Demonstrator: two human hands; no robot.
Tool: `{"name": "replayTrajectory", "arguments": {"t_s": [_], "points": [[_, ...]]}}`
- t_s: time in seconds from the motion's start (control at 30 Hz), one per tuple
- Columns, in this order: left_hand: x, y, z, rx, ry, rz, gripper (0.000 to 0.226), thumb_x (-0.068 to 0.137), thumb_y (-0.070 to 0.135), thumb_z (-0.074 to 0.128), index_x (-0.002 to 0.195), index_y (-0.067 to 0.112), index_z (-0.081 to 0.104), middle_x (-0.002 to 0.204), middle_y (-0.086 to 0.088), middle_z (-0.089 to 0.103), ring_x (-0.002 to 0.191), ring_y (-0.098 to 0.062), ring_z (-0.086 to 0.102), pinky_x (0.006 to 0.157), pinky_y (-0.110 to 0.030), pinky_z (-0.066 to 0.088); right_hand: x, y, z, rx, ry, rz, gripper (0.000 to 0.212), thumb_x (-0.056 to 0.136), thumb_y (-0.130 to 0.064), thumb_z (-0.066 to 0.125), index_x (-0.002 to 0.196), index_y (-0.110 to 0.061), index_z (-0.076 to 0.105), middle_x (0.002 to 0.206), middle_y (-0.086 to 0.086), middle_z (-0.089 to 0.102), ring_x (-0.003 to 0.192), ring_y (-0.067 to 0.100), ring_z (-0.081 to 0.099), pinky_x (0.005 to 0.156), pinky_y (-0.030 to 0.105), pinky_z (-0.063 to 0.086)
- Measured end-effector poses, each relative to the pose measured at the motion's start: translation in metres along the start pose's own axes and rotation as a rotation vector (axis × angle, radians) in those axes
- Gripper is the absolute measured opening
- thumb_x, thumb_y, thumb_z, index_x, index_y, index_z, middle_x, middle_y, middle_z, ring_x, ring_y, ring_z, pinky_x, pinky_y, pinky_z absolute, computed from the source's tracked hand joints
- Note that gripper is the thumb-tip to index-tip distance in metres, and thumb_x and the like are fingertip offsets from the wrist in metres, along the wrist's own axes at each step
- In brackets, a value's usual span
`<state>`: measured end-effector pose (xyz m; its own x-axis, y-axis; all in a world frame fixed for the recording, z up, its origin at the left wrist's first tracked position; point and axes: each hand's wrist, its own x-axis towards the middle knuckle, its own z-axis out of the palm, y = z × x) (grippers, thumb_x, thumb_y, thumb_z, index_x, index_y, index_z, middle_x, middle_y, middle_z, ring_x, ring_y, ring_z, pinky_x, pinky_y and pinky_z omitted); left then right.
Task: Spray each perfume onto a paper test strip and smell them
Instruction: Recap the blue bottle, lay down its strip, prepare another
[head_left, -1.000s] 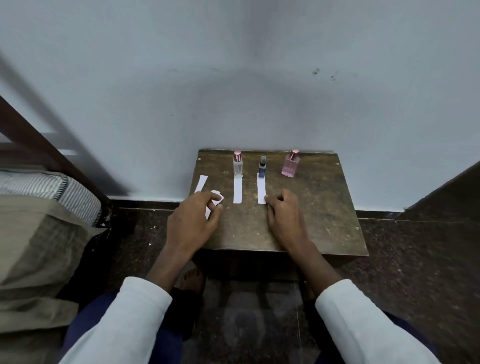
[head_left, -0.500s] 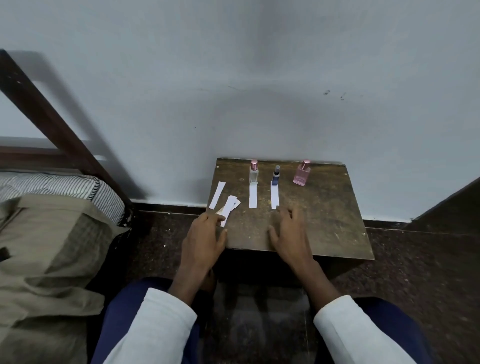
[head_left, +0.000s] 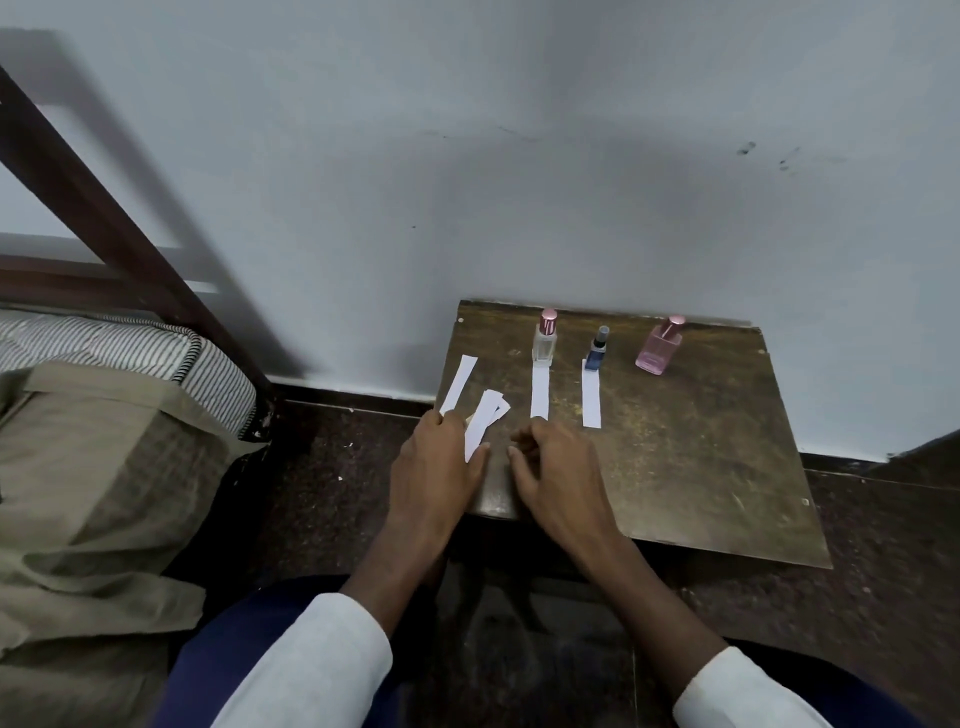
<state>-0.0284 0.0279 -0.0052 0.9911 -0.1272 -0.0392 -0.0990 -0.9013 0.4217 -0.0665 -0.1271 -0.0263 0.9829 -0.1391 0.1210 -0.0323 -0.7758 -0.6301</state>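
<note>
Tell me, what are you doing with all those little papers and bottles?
A person is laying out paper test strips on a small wooden table. The left hand touches the loose strips at the table's left edge; the right hand rests beside it, empty. Three perfume bottles stand untouched along the back, two with a strip in front.

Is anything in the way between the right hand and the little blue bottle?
Nothing blocks it. The right hand rests near the table's front edge, and only a flat paper strip lies before the blue bottle.

Home bedroom: striped mattress (head_left: 130, 353) on wood bed frame (head_left: 104, 218), small wooden table (head_left: 701, 457) w/ perfumes.
</note>
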Motion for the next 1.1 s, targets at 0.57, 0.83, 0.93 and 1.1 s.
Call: {"name": "replayTrajectory", "arguments": {"t_s": [0.57, 0.83, 0.93, 1.1], "points": [[0.012, -0.001, -0.006, -0.182, -0.029, -0.213, 0.021, 0.080, 0.047, 0.077, 0.092, 0.031, 0.071, 0.077, 0.019, 0.070, 0.088, -0.011, 0.074, 0.081, -0.034, 0.061, 0.030, -0.008, 0.014, 0.249, -0.081, 0.216, 0.010, 0.095, -0.032, 0.069, 0.089, -0.025, 0.073, 0.074, -0.012, 0.073, 0.069, 0.002, 0.068, 0.073, 0.031, 0.058], [0.004, -0.001, -0.014, -0.080, -0.022, -0.159, 0.017, 0.088, 0.045, 0.069, 0.102, 0.034, 0.070, 0.092, 0.021, 0.073, 0.100, -0.018, 0.073, 0.085, -0.040, 0.061, 0.031, -0.007, 0.017, 0.138, -0.069, 0.067, 0.010, 0.089, -0.028, 0.076, 0.098, -0.026, 0.075, 0.085, -0.012, 0.072, 0.077, 0.007, 0.068, 0.078, 0.034, 0.059], [0.008, -0.008, -0.021, -0.117, 0.043, -0.219, 0.017, 0.090, 0.039, 0.065, 0.105, 0.036, 0.072, 0.086, 0.023, 0.067, 0.097, -0.017, 0.071, 0.081, -0.035, 0.054, 0.029, -0.006, 0.018, 0.010, -0.143, -0.186, 0.031, 0.084, -0.041, 0.081, 0.109, -0.022, 0.079, 0.101, -0.002, 0.067, 0.099, 0.019, 0.060, 0.083, 0.032, 0.051], [0.015, -0.015, -0.027, -0.187, 0.135, -0.291, 0.015, 0.093, 0.038, 0.064, 0.106, 0.039, 0.073, 0.077, 0.032, 0.055, 0.084, -0.006, 0.053, 0.078, -0.032, 0.043, 0.023, -0.007, 0.029, -0.182, -0.160, -0.347, 0.034, 0.083, -0.045, 0.081, 0.093, -0.013, 0.077, 0.097, 0.004, 0.063, 0.092, 0.026, 0.059, 0.074, 0.040, 0.052]]}}
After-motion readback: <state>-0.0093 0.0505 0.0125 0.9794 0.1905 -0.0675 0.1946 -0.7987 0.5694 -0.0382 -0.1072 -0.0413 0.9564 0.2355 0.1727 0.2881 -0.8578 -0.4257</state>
